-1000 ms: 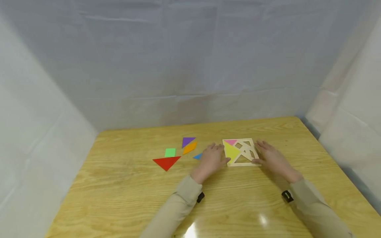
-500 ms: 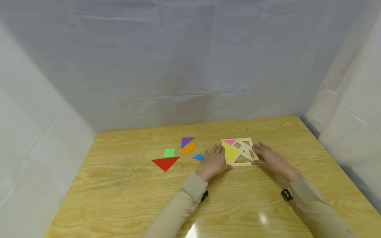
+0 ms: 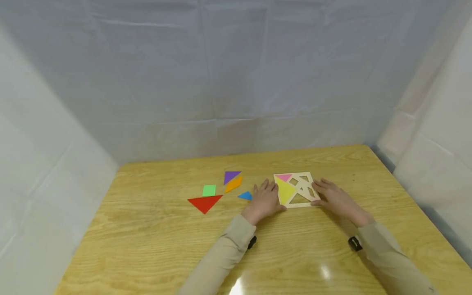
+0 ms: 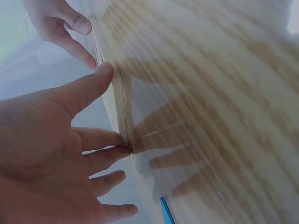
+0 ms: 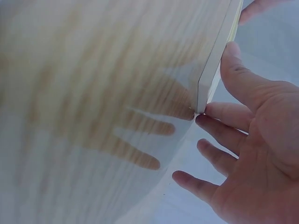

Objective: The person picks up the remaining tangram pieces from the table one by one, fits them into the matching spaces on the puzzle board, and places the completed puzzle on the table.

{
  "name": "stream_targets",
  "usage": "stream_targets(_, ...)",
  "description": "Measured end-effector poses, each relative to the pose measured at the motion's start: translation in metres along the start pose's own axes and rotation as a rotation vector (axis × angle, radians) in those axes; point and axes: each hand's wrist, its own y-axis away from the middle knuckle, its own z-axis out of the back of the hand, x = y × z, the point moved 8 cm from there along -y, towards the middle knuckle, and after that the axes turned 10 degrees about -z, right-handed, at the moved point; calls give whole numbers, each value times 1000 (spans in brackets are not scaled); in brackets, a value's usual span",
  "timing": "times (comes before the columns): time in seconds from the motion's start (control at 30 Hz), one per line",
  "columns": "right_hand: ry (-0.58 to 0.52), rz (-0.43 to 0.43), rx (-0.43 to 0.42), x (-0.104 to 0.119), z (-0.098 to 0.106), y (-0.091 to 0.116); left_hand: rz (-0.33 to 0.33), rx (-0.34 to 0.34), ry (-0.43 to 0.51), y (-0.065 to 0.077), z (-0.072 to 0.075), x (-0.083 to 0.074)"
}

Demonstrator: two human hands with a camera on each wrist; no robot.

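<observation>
A flat wooden tangram board [image 3: 300,205] lies on the table in the head view. Pink [image 3: 284,177] and yellow [image 3: 284,191] triangles fill its left part; several other cut-outs show bare. At the board's left side is my left hand [image 3: 263,201], fingers spread and fairly straight. Its thumb rests at the front edge, and its nearest fingertips touch the side, as the left wrist view shows. My right hand [image 3: 337,200] mirrors it on the right side, thumb near the front corner, outer fingers apart from the board. A blue triangle [image 3: 245,196] lies just left of my left hand.
Left of the board lie a purple triangle [image 3: 231,176], an orange parallelogram [image 3: 234,184], a green square [image 3: 209,190] and a red triangle [image 3: 205,203]. The wooden table [image 3: 147,229] is bordered by pale cloth [image 3: 236,82] at the back and sides.
My left hand has shifted slightly right and closer against the board's left edge, uncovering more of the blue triangle. My right hand has stayed nearly in place, its fingers now at the board's right edge.
</observation>
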Motion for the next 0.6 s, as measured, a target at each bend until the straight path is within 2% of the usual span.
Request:
stream_targets(0.17, 11, 3, -13, 2, 1, 3, -23, -7, -16, 2, 3, -2)
stream_targets(0.6, 18, 12, 0, 3, -2, 4, -36, -18, -48, 7, 5, -4)
